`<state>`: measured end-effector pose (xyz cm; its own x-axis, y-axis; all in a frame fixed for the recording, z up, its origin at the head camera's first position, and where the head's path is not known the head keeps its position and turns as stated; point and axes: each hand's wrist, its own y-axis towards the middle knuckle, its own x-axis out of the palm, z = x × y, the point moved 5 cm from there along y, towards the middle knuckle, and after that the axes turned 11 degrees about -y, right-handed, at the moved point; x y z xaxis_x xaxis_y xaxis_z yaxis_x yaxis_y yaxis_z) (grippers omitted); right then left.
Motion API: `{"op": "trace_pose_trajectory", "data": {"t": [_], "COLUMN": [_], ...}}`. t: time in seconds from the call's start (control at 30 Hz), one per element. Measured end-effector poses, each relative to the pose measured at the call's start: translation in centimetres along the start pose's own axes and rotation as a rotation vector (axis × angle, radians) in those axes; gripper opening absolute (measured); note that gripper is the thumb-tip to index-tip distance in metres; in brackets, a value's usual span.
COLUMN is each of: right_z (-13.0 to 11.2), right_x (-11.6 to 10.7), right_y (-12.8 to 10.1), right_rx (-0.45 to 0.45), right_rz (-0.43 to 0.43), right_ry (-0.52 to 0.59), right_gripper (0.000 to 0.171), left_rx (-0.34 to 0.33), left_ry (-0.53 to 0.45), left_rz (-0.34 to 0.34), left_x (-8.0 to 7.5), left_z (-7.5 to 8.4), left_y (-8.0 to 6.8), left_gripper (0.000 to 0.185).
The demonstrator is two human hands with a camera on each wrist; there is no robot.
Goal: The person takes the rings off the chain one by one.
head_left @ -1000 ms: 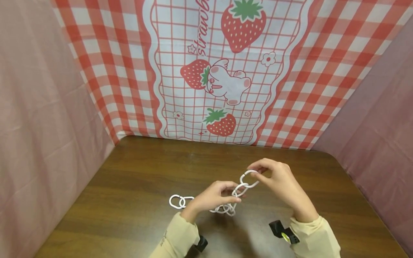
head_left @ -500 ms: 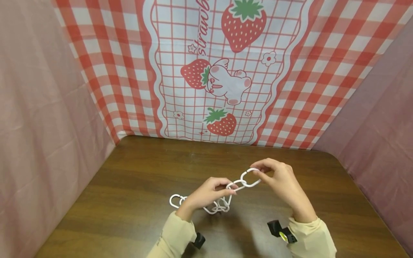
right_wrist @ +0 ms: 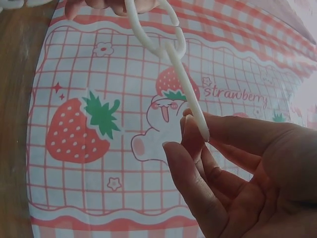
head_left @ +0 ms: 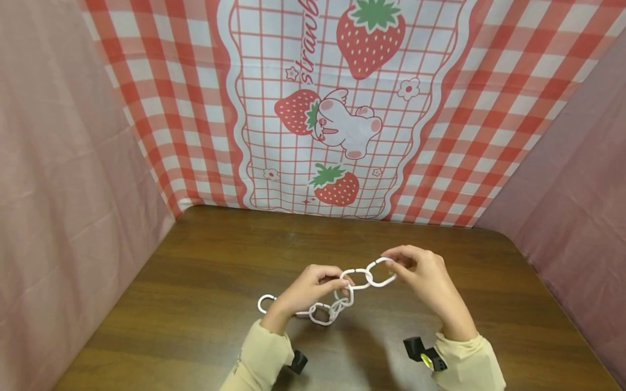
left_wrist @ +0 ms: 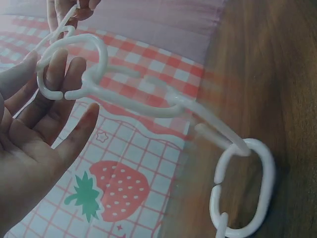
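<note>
A chain of white plastic links point(head_left: 320, 324), each an oval with a small gap, is stretched between the two hands above the table. My right hand point(head_left: 424, 274) pinches the end link point(right_wrist: 190, 94) between thumb and fingertips. My left hand point(head_left: 310, 288) holds the chain two or three links farther along, thumb against a link point(left_wrist: 102, 52) and fingertips behind it. From there several links sag in a loose bunch below the left hand and run behind its wrist. The other end link point(head_left: 260, 305) lies left of that wrist, on the table.
The brown wooden table point(head_left: 210, 255) extends around the hands. A red-checked strawberry cloth point(head_left: 195, 108) hangs behind it, with pink curtains point(head_left: 63, 163) at the sides. Black wrist cameras point(head_left: 414, 347) sit at both sleeves.
My left hand has moved left and slightly up along the chain, drawing out the second link between the hands. My right hand has shifted slightly, still pinching the end link.
</note>
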<state>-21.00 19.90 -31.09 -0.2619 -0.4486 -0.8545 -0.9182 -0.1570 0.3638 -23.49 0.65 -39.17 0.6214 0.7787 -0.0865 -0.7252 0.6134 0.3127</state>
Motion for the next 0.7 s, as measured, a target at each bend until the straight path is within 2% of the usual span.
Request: {"op": "trace_pose_trajectory", "data": {"t": [0.27,0.53,0.7], "right_z": [0.5,1.0,1.3], "right_x": [0.6,1.8,2.5], "right_y": [0.0,-0.1,-0.3], "right_rx": [0.026,0.091,0.137], "right_rz": [-0.046,-0.084,-0.114], "right_ry": [0.056,0.194,0.282], "right_gripper": [0.012,0.014,0.018], "left_rx": [0.023,0.034,0.013], "left_ry": [0.012,-0.017,-0.028], "left_rz": [0.034,0.086,0.111], "left_x": [-0.3,-0.5,-0.6], "left_z": [0.2,0.2,0.2], "left_y": [-0.1,-0.2,-0.1], "left_gripper": [0.022,0.021,0.021]}}
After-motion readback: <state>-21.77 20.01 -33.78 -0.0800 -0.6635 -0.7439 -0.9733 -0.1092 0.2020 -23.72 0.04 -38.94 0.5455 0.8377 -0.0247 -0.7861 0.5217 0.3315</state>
